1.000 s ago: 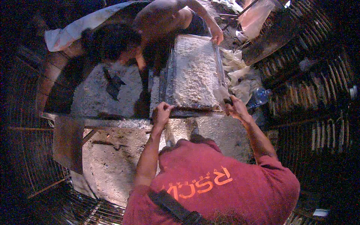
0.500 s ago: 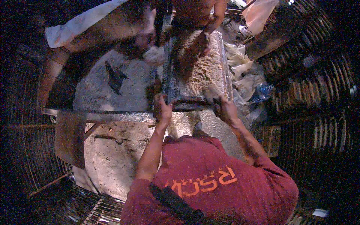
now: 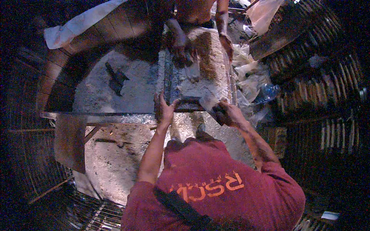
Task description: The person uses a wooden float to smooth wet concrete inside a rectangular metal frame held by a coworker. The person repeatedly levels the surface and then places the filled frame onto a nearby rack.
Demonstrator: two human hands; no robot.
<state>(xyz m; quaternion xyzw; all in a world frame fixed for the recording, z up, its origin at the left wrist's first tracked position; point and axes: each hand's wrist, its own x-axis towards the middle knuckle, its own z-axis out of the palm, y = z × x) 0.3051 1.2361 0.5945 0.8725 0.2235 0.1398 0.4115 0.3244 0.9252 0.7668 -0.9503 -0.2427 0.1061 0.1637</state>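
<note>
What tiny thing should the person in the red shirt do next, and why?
Maybe slide the scraper in the right hand gently along the near edge of the tray, with the left hand steadying it. The scraper's pale blade is right by that edge, white crumbs lie just beyond, and the left hand is at the near left corner.

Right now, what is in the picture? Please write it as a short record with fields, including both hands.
Left hand: at the near left corner of the tray; exact grip unclear
Right hand: holding a scraper at the tray's near edge
Tray contents: pale crumbly material
Co-worker's hand: over the tray, with a pale flat tool
Left of tray: dark tool on a pale heap
Right of tray: bottle beside pale plastic
</note>
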